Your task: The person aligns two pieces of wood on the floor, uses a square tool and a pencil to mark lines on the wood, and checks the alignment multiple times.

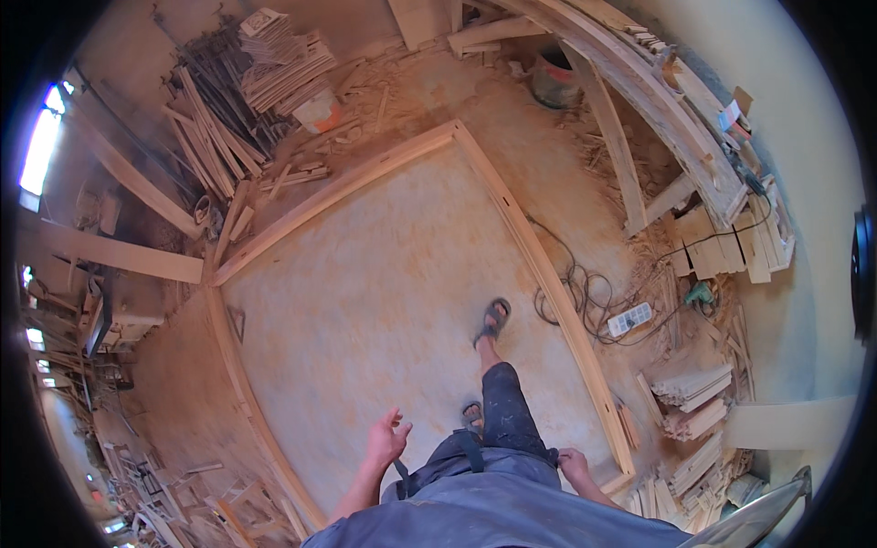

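Wooden frame (539, 274), left hand (389, 440) partly spread, right hand (575, 467) curled beside shorts (510, 411)

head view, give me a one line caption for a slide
A person stands, hands apart, inside a large wooden frame on a dusty workshop floor, a white power strip lying outside it.

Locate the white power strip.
In the head view, the white power strip lies right of centre, between the wooden frame and a green tool.

Power strip (629, 319) lies right of the frame (512, 212).
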`<control>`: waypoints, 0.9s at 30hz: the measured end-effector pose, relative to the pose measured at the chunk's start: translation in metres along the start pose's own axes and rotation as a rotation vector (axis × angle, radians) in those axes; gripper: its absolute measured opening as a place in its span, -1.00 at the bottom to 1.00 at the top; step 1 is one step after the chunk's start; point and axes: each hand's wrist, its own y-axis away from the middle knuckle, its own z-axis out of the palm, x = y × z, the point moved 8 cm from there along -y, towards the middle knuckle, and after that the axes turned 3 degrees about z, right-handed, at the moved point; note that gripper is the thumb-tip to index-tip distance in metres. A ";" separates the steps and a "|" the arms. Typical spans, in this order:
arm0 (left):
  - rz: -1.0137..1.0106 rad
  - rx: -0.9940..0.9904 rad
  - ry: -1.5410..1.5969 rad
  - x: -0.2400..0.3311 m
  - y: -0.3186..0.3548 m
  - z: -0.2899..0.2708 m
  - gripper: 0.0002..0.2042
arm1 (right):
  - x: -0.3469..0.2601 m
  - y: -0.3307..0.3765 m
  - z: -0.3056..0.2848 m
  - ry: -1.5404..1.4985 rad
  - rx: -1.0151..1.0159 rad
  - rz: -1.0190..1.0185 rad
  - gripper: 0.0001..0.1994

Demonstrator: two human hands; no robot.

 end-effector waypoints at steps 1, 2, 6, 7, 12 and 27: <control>-0.003 -0.023 -0.013 0.010 -0.012 -0.005 -0.39 | -0.008 -0.006 0.002 0.033 0.012 -0.042 -0.71; -0.007 -0.047 -0.024 0.019 -0.028 -0.009 -0.39 | 0.004 -0.024 0.011 0.069 0.032 -0.087 -0.72; -0.161 -0.104 0.009 0.035 -0.097 -0.032 -0.37 | -0.062 -0.077 0.006 0.207 -0.079 -0.034 -0.71; -0.208 -0.118 0.033 0.044 -0.111 -0.039 -0.37 | -0.082 -0.078 -0.004 0.228 -0.061 -0.039 -0.71; -0.276 -0.136 0.177 0.118 -0.200 -0.074 -0.37 | -0.290 -0.133 -0.096 -0.044 0.003 -0.137 -0.66; -0.094 -0.058 0.263 0.260 -0.611 -0.178 -0.45 | -0.725 -0.309 -0.242 0.045 0.076 -0.067 -0.64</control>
